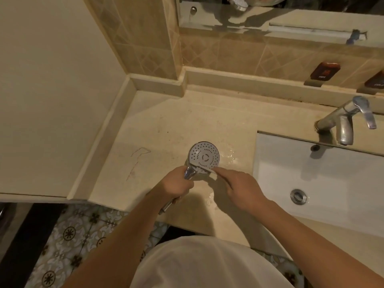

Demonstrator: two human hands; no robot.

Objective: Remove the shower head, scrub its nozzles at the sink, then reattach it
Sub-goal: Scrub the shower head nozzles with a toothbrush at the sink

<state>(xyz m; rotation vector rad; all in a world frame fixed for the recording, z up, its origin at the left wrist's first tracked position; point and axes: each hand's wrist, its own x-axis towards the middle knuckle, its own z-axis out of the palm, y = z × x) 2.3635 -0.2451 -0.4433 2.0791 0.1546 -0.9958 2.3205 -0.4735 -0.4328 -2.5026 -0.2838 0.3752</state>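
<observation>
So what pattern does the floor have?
The floor has pale tiles with dark flower-like medallions, seen in the head view.

Your left hand [176,185] hides the middle of the shower head [204,156] handle, your right hand [242,190] covers most of the white brush [205,169], and the frame's right edge cuts off the sink [311,173] and the second wall label [376,81].

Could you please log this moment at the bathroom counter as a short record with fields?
setting: beige countertop beside a white sink
left hand: grips the shower head by its handle, nozzle face up
right hand: holds a white brush across the lower edge of the nozzle face
faucet: no water seen running
counter surface: wet patches near the shower head
stage: scrubbing, done over the counter, not the basin
</observation>
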